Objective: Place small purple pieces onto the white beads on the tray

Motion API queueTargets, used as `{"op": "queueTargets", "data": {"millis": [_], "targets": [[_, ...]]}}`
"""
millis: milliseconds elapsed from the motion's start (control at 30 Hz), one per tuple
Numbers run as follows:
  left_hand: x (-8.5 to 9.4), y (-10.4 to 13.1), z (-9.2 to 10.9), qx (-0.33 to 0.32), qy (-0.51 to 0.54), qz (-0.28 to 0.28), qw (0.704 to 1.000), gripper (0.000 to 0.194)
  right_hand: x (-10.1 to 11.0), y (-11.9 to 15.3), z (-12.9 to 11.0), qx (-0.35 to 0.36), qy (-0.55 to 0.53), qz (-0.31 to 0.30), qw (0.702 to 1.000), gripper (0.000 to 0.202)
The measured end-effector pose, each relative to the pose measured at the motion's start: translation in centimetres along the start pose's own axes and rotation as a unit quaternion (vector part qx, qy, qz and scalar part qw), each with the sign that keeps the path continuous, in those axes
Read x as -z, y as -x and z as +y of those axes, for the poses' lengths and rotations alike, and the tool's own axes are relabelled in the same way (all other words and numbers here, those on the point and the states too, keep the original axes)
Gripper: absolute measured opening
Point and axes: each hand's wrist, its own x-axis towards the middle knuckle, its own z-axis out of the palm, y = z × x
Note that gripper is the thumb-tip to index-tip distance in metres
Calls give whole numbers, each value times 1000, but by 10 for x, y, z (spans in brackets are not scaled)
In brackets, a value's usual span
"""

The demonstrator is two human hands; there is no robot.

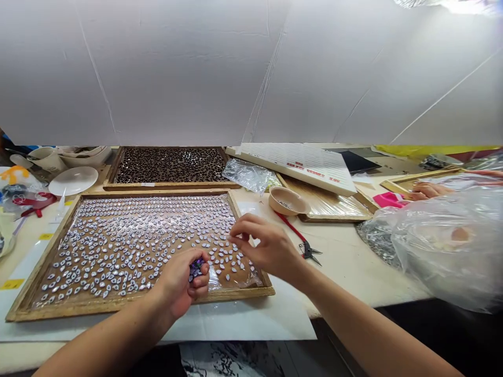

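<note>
A wooden-framed tray [251, 294] lies on the table, its film-covered base dotted with rows of small pale drop-shaped pieces [143, 256]. Over its front edge, my left hand [183, 280] is curled around a heap of small dark purple gems [196, 268]. My right hand [265, 243] hovers at the tray's right side, thumb and index finger pinched together. Whatever is between those fingertips is too small to make out. The pieces stand in neat rows at the back and lie more scattered towards the front.
Behind is a second tray [173, 185] of dark pieces. A beige bowl [288, 201], red-handled pliers [308, 250] and a white foam box [298, 162] lie to the right. Another person's hand [430, 189] is near plastic bags [451, 241]. A white plate [73, 180] is at left.
</note>
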Motion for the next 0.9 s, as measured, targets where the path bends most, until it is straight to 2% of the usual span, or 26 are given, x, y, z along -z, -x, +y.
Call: {"op": "queueTargets", "data": {"millis": [100, 233, 433, 567, 733, 900], "targets": [[-1, 2, 0, 4, 1, -2, 1000, 7, 8, 3, 28, -55, 50, -10, 997, 8], [-2, 0, -1, 5, -2, -5, 1000, 7, 0, 6, 46, -62, 123, -34, 990, 10], [-1, -2, 0, -1, -11, -4, 1000, 7, -16, 1, 49, 1, 275, -81, 958, 16], [-1, -2, -1, 5, -12, 0, 1000, 7, -22, 0, 48, 28, 342, -91, 935, 19], [-1, -2, -1, 6, -14, 1, 1000, 8, -24, -1, 44, 36, 372, -118, 920, 18], [0, -2, -1, 7, -11, -1, 1000, 8, -22, -1, 40, 23, 359, -159, 919, 19]]}}
